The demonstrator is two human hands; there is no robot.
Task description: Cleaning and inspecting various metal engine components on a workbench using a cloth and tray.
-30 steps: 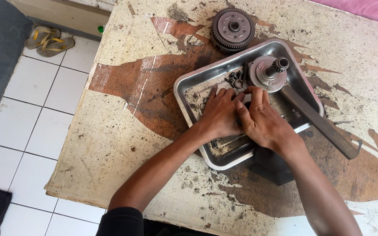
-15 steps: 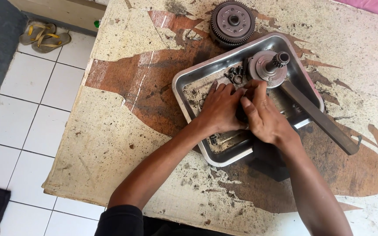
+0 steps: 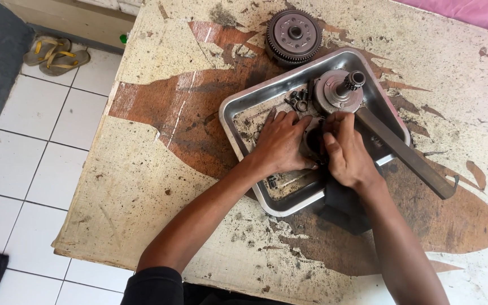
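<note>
I judge the work mid-way: my left hand (image 3: 280, 142) and right hand (image 3: 343, 151) both clench a dark round part (image 3: 312, 144) mid-tray (image 3: 244, 107), the geared drum (image 3: 293, 36) lying apart by the table's (image 3: 142, 169) far edge

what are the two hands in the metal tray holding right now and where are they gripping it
Both the left hand and right hand close around a small dark part between them in the metal tray, gripping opposite sides. The hands hide most of it.

A worn, peeling table (image 3: 159, 169) bears a metal tray (image 3: 238, 107), a round clutch drum (image 3: 293, 36) and a dark cloth (image 3: 343, 212).
</note>
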